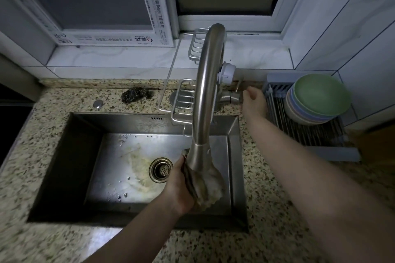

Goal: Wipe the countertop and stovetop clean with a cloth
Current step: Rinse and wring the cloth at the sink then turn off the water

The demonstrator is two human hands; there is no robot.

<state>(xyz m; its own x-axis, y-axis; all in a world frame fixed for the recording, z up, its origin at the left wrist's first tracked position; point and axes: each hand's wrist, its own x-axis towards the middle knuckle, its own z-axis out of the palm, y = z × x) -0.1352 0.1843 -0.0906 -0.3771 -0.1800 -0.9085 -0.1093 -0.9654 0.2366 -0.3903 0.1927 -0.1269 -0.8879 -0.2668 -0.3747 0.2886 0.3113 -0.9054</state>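
Gripping the crumpled beige cloth [205, 186] in my left hand [178, 186], I am holding it under the curved brushed-steel faucet [208, 83] over the steel sink [64, 156]. My right hand [254, 102] is reaching to the faucet's lever [234, 98] at the far right; whether its fingers are closing on it I cannot tell.

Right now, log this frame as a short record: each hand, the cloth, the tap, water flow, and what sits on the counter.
left hand: grips the cloth over the sink
right hand: at the tap handle; grip unclear
cloth: bunched, directly under the faucet spout
water flow: none visible
sink: steel, stained floor, drain strainer left of the cloth
counter, behind sink: dark scouring pad, wire caddy
counter, right: stacked bowls on a drying rack
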